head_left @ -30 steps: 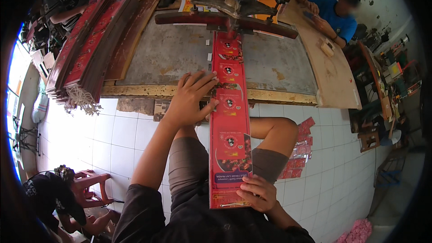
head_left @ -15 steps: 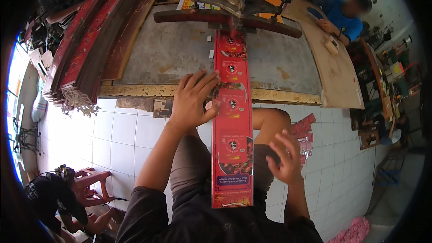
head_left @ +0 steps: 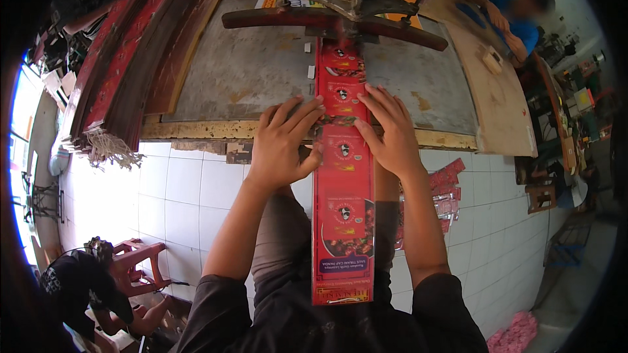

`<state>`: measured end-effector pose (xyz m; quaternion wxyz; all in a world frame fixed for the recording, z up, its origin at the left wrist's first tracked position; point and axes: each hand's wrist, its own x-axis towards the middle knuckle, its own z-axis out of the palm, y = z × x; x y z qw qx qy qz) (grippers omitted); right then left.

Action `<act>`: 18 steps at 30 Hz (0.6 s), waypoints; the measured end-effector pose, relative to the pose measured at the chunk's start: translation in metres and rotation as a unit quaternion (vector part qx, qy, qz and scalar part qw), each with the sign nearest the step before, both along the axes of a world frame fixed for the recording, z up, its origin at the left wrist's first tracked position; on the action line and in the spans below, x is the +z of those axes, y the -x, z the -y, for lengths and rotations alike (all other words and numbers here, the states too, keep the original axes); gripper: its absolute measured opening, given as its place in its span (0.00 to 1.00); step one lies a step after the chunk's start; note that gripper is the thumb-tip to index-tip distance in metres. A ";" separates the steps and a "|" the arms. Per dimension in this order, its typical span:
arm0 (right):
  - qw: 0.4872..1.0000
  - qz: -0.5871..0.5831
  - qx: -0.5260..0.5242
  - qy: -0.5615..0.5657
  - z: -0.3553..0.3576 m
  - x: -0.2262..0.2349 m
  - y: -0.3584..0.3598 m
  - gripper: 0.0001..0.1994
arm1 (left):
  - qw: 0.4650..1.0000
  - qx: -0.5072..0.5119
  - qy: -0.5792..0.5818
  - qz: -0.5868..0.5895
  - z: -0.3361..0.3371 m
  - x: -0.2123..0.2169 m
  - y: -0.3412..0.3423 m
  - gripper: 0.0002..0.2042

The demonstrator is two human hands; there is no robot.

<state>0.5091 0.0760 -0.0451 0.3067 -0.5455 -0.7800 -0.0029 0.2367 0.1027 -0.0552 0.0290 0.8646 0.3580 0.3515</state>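
A long red printed strip [head_left: 345, 222] with a glossy, clear-edged surface runs from under a dark metal press-like frame [head_left: 353, 0], across the grey tabletop, and out over my lap. On its left edge rest the fingertips and thumb of my left hand [head_left: 284, 140], fingers stretched out side by side. My right hand [head_left: 392, 131] lies against the right edge with fingers extended and slightly spread, thumb on the strip's face. Neither hand wraps around the strip. The strip's far end is hidden beneath the frame.
Stacks of red strips [head_left: 131, 59] with pale strings [head_left: 111, 147] stand at the left. A wooden block [head_left: 492, 59] lies on the right board, near a person in blue [head_left: 517, 19]. Red packets [head_left: 445, 189] lie on the tiled floor; a red stool [head_left: 137, 265] stands lower left.
My right hand has moved up and inward from beside the strip onto its right edge. My left hand stays at the left edge. The person in blue has shifted their arms.
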 end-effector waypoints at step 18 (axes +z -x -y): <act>0.999 -0.017 -0.010 0.039 -0.001 0.000 -0.002 0.26 | 1.000 0.008 0.017 -0.007 0.000 -0.001 0.000 0.30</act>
